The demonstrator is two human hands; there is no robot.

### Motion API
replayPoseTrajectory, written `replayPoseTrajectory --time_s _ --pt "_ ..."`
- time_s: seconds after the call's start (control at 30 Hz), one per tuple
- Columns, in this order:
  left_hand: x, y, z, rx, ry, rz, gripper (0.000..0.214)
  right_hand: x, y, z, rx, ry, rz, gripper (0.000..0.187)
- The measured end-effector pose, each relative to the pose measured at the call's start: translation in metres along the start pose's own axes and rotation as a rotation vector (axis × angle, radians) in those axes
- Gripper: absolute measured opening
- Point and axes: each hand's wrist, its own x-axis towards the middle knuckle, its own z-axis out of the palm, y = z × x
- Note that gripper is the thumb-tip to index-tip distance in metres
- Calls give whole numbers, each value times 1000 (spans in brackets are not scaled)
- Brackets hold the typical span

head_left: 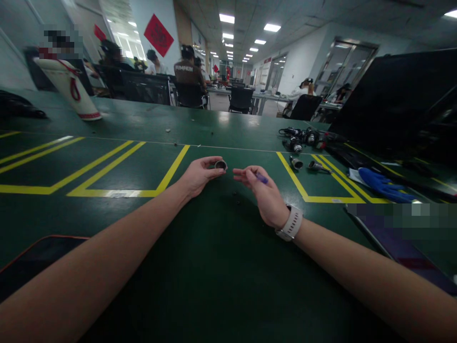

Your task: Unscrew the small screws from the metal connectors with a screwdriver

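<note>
Over the green table [214, 267], my left hand [198, 177] grips a small round metal connector shell [221, 165] between thumb and fingers, its opening facing up and toward me. A short gap to the right, my right hand [262, 193] has its fingers pointing at the shell. A purple, rod-like object [262, 177], perhaps a tool handle, sticks out between thumb and palm; the rest of it is hidden. Below and between the hands lie a few tiny dark parts [236, 197]. A pale watch strap [291, 223] circles my right wrist.
At right lie metal connector parts [296, 163], a cluster of dark cabled connectors [303, 138], a blue glove [383, 183] and a tablet-like slab [400, 247]. A dark orange-edged device [39, 257] sits under my left forearm. A white vase-like container [69, 88] stands far left. Several people sit beyond.
</note>
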Motion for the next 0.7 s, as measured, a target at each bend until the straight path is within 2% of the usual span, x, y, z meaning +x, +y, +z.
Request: replayPoseTrajectory --time_s 0.1,0.27,0.5,0.7 --pt "-1 2 -1 -31 -14 -18 34 1 -6 -10 37 5 7 24" --pt "-1 1 0 -57 -12 -21 33 5 -3 -16 -96 34 -19 31" --pt "-7 -7 20 -90 -15 -56 32 10 8 -19 -272 31 11 32" --pt "-6 -9 21 -95 -40 -69 31 10 11 -18 -322 -7 29 32"
